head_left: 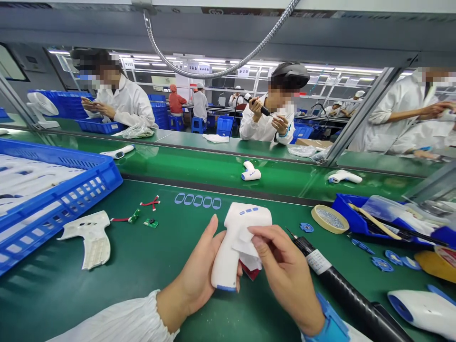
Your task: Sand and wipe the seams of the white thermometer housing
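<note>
My left hand [199,270] is wrapped round the handle of a white forehead thermometer [224,256], held upright with its blue buttons facing up and its blue base toward me. In my right hand [285,270] a thin white wipe [249,249] is pinched between thumb and fingers, against the thermometer's side below the head. Something dark red [251,271] shows beneath the wipe; its kind I cannot make out. To the left lies an opened white thermometer shell half [93,237], with red wires and small green circuit boards [151,223] nearby. A black electric screwdriver [342,285] lies right of my right hand.
A blue crate [107,183] of white shells stands at left. Blue frames [197,200] lie in a row ahead. At right are a tape roll [330,219], a blue bin [342,202], small blue parts and another thermometer [423,308]. Thermometers [251,172] sit on the green belt; co-workers [267,114] sit beyond.
</note>
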`<act>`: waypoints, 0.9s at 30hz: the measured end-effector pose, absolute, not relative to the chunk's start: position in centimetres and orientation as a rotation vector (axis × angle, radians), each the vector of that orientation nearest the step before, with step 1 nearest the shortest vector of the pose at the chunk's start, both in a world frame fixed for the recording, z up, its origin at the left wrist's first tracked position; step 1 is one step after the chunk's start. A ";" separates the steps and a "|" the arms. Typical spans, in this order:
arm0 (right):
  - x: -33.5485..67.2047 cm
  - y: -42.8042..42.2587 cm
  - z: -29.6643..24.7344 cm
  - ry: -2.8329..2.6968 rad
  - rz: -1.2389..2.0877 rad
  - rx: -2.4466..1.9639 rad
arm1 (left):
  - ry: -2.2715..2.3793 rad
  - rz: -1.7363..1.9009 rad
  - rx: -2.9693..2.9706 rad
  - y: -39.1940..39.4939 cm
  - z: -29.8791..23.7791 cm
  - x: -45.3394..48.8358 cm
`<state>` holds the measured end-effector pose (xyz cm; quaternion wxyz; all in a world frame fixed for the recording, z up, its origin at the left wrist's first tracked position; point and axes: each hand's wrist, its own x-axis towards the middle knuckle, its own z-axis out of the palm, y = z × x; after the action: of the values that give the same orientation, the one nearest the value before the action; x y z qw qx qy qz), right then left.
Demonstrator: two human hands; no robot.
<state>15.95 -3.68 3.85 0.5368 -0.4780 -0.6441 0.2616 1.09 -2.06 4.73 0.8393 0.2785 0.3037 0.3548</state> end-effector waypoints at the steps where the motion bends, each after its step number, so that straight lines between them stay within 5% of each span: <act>1: 15.7 -3.8 3.7 -1.620 0.542 -1.125 | 0.641 0.756 0.589 -2.1 4.7 1.2; 16: 16.0 -4.8 5.5 -1.939 1.122 -1.007 | 0.719 0.950 0.570 -0.7 4.8 0.4; 19: 17.5 -3.9 5.7 -1.671 0.942 -1.106 | 0.701 0.959 0.551 -0.6 4.9 0.3; 24: 19.5 -2.2 5.2 -1.526 0.146 -1.480 | 0.733 0.939 0.521 -0.7 4.9 0.2; 27: 18.9 -2.0 4.5 -1.535 0.152 -1.544 | 0.723 0.931 0.504 -0.9 5.0 0.3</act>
<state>18.91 -2.02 4.50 0.4615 -0.6276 -0.6239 0.0619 0.32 -0.89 5.02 0.8015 0.2353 0.3371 0.4343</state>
